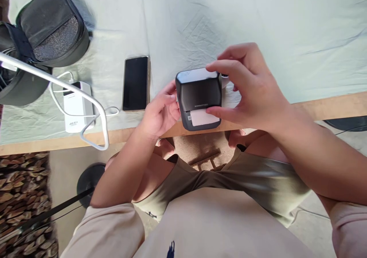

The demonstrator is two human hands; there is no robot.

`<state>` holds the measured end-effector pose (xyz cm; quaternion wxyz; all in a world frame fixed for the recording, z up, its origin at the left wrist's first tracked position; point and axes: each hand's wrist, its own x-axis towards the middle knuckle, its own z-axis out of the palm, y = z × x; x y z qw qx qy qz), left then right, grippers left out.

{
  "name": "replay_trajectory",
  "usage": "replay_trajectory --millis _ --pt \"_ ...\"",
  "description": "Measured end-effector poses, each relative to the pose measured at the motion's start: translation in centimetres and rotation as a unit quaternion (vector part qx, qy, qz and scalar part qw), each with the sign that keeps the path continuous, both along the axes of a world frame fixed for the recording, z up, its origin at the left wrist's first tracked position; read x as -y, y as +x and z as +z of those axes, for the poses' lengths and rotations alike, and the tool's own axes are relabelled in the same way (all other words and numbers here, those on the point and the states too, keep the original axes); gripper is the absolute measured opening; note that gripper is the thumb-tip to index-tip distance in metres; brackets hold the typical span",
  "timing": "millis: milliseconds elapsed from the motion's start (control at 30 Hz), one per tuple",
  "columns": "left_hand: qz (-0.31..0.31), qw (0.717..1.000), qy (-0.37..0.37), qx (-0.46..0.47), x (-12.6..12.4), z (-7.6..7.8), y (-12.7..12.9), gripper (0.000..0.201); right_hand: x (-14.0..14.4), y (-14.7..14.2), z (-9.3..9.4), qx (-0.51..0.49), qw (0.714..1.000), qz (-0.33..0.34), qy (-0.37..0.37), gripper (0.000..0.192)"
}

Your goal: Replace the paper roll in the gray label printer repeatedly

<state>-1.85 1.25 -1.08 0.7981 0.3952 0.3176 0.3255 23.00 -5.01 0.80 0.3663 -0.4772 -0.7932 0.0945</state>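
Small rigid label printer (198, 97) at table's (329, 107) near edge, likely light, smooth-sided, clamped between left hand (160, 112) and right hand (249, 90); best held by flanks.

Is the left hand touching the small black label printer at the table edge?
Touching. In the head view, the left hand has its fingertips pressed against the left side of the small black label printer, with no gap between them.
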Motion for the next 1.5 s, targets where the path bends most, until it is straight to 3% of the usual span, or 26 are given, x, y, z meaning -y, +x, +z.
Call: replay_trajectory --millis 233,367,500,567,667,733,933,1033,1133,1200,1333,1400,1500 --pt "-0.010 0.999 0.039 0.011 0.4 -0.3 0.3 0.046 0.4 -1.0 0.9 -0.075 0.995 -0.062 0.008 0.022" --pt "-0.020 0.996 0.086 -0.019 0.5 -0.6 0.3 0.052 0.5 -1.8 1.1 -0.172 0.983 -0.052 0.044 0.017" --pt "-0.048 0.992 0.113 -0.023 0.4 -0.9 0.2 0.050 0.4 -1.7 0.7 -0.053 0.997 -0.041 0.035 0.007" --pt "-0.064 0.988 0.142 -0.018 0.4 -1.3 0.1 0.048 0.4 -1.7 1.0 0.042 0.997 -0.063 0.003 0.011" --pt "-0.082 0.980 0.182 0.000 0.2 -2.1 0.0 0.055 0.5 -2.2 2.7 0.203 0.966 -0.102 -0.121 0.031" --pt "-0.096 0.977 0.191 0.011 0.1 -2.3 0.0 0.058 0.4 -2.7 4.2 0.273 0.938 -0.106 -0.184 0.033" --pt "-0.071 0.984 0.160 0.007 0.3 -1.8 0.0 0.044 -0.6 -4.0 5.9 0.317 0.916 -0.094 -0.226 0.042" --pt "-0.055 0.989 0.138 -0.003 0.5 -1.3 0.0 0.046 0.1 -3.3 5.9 0.219 0.948 -0.078 -0.218 0.047" --pt "-0.039 0.992 0.124 -0.002 0.7 -0.9 0.2 0.040 1.2 -1.6 5.9 -0.035 0.977 -0.052 -0.201 0.042" --pt "-0.033 0.994 0.107 0.017 0.7 -0.7 0.4 0.032 1.2 -0.2 5.8 -0.206 0.958 -0.071 -0.186 0.038" --pt "-0.031 0.997 0.060 0.039 0.6 -0.4 0.7 0.028 -0.7 2.0 4.3 -0.454 0.864 -0.134 -0.172 0.027" --pt "-0.026 0.998 0.049 0.034 0.6 -0.3 0.7 0.032 -1.8 2.8 2.8 -0.468 0.859 -0.144 -0.152 0.032" --pt "-0.022 0.998 0.051 0.035 0.5 -0.3 0.8 0.032 -2.5 4.3 0.5 -0.376 0.907 -0.150 -0.114 0.032"
